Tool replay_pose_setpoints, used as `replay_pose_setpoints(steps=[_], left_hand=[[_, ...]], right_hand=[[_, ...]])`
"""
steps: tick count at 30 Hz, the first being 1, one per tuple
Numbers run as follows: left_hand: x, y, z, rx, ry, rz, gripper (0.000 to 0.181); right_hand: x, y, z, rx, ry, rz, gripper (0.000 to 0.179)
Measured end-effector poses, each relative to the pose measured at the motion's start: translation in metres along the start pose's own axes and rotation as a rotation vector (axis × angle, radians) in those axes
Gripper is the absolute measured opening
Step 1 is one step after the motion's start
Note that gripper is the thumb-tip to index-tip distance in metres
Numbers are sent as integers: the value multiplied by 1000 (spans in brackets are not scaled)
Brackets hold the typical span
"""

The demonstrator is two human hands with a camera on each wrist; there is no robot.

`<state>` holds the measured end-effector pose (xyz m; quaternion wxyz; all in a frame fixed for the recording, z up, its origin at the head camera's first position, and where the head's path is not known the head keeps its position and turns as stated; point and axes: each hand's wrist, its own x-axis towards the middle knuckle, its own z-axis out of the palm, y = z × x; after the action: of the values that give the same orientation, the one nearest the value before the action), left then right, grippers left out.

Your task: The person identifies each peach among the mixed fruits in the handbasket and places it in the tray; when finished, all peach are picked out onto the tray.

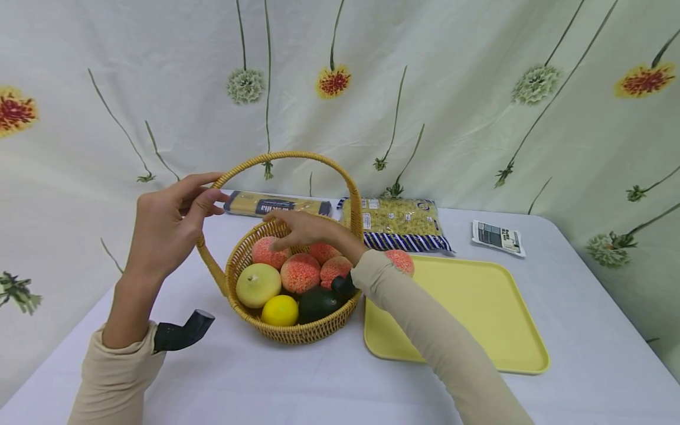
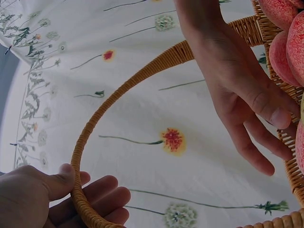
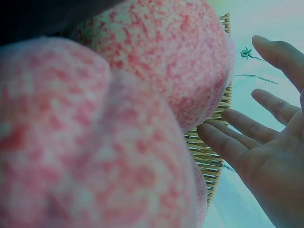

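Currently, a wicker basket [image 1: 296, 336] is set on the counter [image 1: 239, 383].
Its handle [image 1: 287, 154] is pinched by the left grip [image 1: 164, 230]; the right grip [image 1: 308, 229], loosely spread, is held over peaches [image 1: 300, 273] inside, with nothing grasped.

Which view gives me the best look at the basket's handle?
The head view: it shows the handle arching over the basket, with the left hand covering part of it. The left wrist view shows the grip closer, but the right arm hides a stretch. The right wrist view shows no handle.
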<state>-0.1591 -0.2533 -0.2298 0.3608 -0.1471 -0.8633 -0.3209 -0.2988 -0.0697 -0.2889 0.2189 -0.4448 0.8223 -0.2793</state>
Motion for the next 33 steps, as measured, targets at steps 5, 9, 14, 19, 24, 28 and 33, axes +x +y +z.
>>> replay_pose_setpoints(steps=[5,9,14,19,24,28,33], left_hand=[[-1,2,0,2,-5,-19,31],[-1,2,-1,4,-5,-24,31],[-1,2,-1,7,-7,-23,31],[0,2,-1,-12,-5,-23,32],[0,4,0,-11,-10,-26,33],[0,4,-1,-4,-5,-19,33],[0,4,-1,-2,-1,-15,32]], right_hand=[[2,0,2,0,-27,31,66],[2,2,5,-8,-65,53,67],[3,7,8,-13,-88,51,70],[4,9,10,-19,-105,45,74],[4,11,11,-39,-111,35,73],[4,10,12,-50,-116,41,76],[5,8,14,-62,-112,56,78]])
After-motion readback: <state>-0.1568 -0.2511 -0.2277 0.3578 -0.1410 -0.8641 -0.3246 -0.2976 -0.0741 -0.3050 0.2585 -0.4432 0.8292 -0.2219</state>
